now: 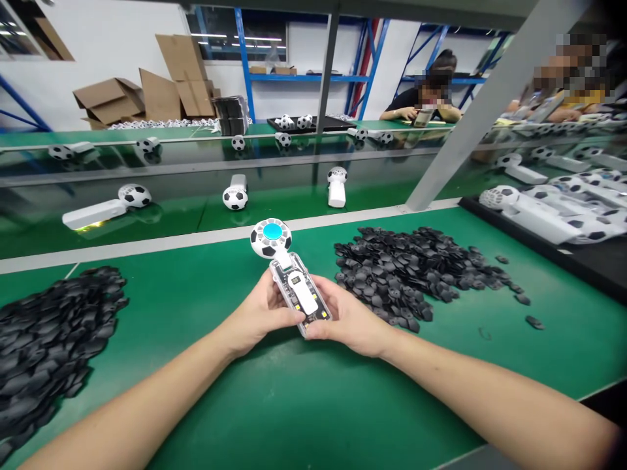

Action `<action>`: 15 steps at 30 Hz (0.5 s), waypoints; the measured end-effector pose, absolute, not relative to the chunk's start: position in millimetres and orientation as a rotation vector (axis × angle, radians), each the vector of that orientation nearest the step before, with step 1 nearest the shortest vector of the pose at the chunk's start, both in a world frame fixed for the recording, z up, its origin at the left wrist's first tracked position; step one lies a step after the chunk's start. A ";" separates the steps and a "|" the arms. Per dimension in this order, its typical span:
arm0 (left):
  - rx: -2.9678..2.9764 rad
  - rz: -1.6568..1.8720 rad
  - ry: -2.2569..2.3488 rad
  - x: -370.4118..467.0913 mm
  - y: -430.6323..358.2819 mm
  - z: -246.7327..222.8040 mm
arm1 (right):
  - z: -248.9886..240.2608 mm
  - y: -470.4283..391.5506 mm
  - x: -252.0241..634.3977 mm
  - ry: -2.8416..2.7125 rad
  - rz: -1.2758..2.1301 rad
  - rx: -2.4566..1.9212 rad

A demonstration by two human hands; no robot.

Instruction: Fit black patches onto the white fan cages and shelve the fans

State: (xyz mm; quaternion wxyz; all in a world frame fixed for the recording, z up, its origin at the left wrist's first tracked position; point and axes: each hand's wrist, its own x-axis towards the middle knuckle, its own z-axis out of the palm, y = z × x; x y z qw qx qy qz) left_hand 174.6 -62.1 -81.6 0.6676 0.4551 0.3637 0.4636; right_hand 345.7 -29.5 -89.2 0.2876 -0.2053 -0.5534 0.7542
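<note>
Between both hands I hold a handheld fan (304,295) tilted above the green table. Its round head looks like a black and white football with a blue disc in the middle. The handle has a clear shell that shows a circuit board, a white strip and a small display. My left hand (262,312) grips the handle's left side, thumb on the front. My right hand (343,314) closes on the lower right side, its thumb near the bottom end. The fingers behind the handle are partly hidden. A pile of small black plastic pieces (401,267) lies just right of my right hand.
Another heap of black pieces (49,339) covers the table's left side. Beyond the ledge, a belt carries football fans (235,196). At right stands a black tray (553,251) of fans. A slanted grey post (470,124) rises ahead. Across the line, people sit working.
</note>
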 end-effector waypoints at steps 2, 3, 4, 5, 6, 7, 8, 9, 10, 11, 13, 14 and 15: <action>1.009 1.023 0.815 172.5 -62.7 -80.7 | -89.4 -30.8 345.6 -1.437 2.061 -0.531; 1.002 1.003 0.808 171.3 -62.6 -80.0 | -89.3 -31.6 345.6 -1.404 2.115 -0.522; 0.996 0.976 0.794 170.1 -62.4 -79.2 | -89.0 -32.4 345.6 -1.365 2.180 -0.512; 0.992 0.952 0.773 168.8 -62.0 -78.5 | -88.4 -33.2 345.7 -1.323 2.244 -0.503; 0.991 0.933 0.751 167.7 -61.6 -77.9 | -87.6 -33.9 345.8 -1.284 2.296 -0.494; 0.992 0.920 0.731 166.7 -61.3 -77.4 | -86.6 -34.4 345.9 -1.253 2.327 -0.487; 0.995 0.913 0.717 166.0 -61.0 -77.1 | -85.7 -34.8 346.1 -1.231 2.337 -0.482; 0.998 0.906 0.709 165.4 -60.8 -76.9 | -85.0 -34.9 346.3 -1.217 2.337 -0.474; 1.001 0.900 0.702 165.1 -60.7 -76.9 | -84.5 -35.0 346.5 -1.210 2.333 -0.464; 1.005 0.891 0.695 165.1 -60.6 -77.1 | -84.3 -34.9 346.6 -1.206 2.330 -0.455; 1.022 0.877 0.678 165.4 -60.7 -77.7 | -85.0 -34.7 346.7 -1.201 2.330 -0.448; 1.031 0.877 0.675 165.7 -60.9 -78.0 | -85.8 -34.6 346.6 -1.200 2.331 -0.452; 1.041 0.881 0.679 166.1 -61.1 -78.3 | -86.9 -34.5 346.5 -1.203 2.328 -0.458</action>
